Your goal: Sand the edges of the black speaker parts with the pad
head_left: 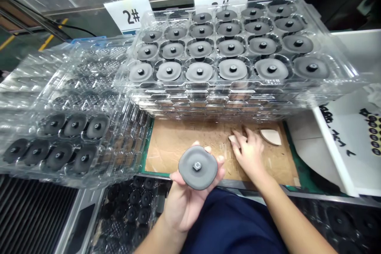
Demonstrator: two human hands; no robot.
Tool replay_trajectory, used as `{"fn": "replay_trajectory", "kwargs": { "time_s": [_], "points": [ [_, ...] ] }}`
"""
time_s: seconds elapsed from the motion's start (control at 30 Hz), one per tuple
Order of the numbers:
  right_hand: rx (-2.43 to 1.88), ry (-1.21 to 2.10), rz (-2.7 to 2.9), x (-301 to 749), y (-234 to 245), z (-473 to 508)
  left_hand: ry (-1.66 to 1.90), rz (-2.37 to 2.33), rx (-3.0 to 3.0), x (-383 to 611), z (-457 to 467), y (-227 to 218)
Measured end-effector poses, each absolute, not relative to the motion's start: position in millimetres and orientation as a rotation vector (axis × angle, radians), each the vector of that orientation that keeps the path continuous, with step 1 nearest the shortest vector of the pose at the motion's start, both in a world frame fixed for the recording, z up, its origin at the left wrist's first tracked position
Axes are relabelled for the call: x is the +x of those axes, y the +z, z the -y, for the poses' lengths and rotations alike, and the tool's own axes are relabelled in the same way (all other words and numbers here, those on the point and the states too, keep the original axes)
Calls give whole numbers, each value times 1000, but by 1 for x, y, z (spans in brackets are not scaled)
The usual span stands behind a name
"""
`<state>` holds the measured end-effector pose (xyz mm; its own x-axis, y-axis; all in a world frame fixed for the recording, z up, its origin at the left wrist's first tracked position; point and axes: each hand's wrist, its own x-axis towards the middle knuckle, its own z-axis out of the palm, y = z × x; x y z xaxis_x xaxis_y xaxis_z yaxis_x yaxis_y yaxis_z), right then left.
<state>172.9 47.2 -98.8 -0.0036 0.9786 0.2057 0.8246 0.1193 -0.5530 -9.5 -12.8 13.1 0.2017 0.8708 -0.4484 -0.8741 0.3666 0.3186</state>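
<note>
My left hand [186,206] is closed around the rim of a dark grey rounded disc [190,176], holding it face up above the front edge of the work surface. A short post with a pale ring on top stands at the disc's middle. My right hand [249,152] rests on the brown cardboard [184,139], its thumb and fingers on a small white piece [234,139], mostly covered by the fingertips. Just right of that hand lies a flat off-white piece [271,137] with a curved edge.
Behind the cardboard stands a stack of clear plastic trays [208,87], its top one holding rows of similar discs. Another tray stack [119,127] on the left is partly filled. White labels [129,14] stand at the back. A white bin [336,154] sits at right. More discs lie below [131,206].
</note>
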Motion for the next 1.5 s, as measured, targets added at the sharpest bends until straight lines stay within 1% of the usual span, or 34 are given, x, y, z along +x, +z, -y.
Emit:
{"fn": "replay_trajectory", "kwargs": {
  "time_s": [0.1, 0.23, 0.3, 0.43, 0.47, 0.53, 0.6, 0.63, 0.8, 0.87, 0.93, 1.07, 1.2, 1.27, 1.33, 1.4, 1.47, 1.5],
  "points": [
    [-1736, 327, 1811, 169, -102, -35, 1195, -650, 25, -10, 14, 13],
    [-1601, 382, 1833, 157, -72, -10, 1219, -760, 329, -8, 20, 8],
    [-1519, 519, 1783, 153, -57, -1, 1260, -846, 670, -7, 23, 6],
    [-1421, 1014, 1466, 160, -41, 11, 1193, -1014, 1387, -10, 22, 6],
    [-1406, 1064, 1421, 164, -38, 13, 1155, -1046, 1485, -12, 22, 6],
    [-1376, 1028, 1430, 172, -30, 18, 1091, -1103, 1588, -15, 22, 5],
    [-1337, 964, 1471, 176, -21, 22, 1066, -1129, 1634, -17, 23, 3],
    [-1315, 983, 1471, 177, -15, 22, 1065, -1132, 1644, -18, 24, 2],
    [-1185, 1341, 1435, 167, 7, 17, 1063, -1152, 1582, -23, 32, -3],
    [-1147, 1493, 1501, 162, 9, 13, 1032, -1180, 1566, -24, 33, -4],
    [-1152, 1637, 1451, 157, 5, 9, 983, -1242, 1576, -26, 34, -5],
    [-1152, 1825, 908, 153, -10, 5, 856, -1309, 1569, -32, 36, -3],
    [-1110, 2116, 342, 137, -30, 19, 754, -1285, 1282, -45, 56, -3],
    [-1115, 2275, 218, 122, -43, 36, 769, -1364, 1130, -53, 77, -13],
    [-1201, 2348, 310, 107, -56, 53, 759, -1445, 990, -65, 103, -33],
    [-1341, 2267, 663, 96, -68, 67, 722, -1549, 850, -85, 133, -63],
    [-1430, 1977, 1219, 91, -77, 70, 687, -1736, 704, -113, 170, -95],
    [-1416, 1742, 1546, 90, -82, 68, 673, -1859, 626, -130, 190, -111]
  ]
}}
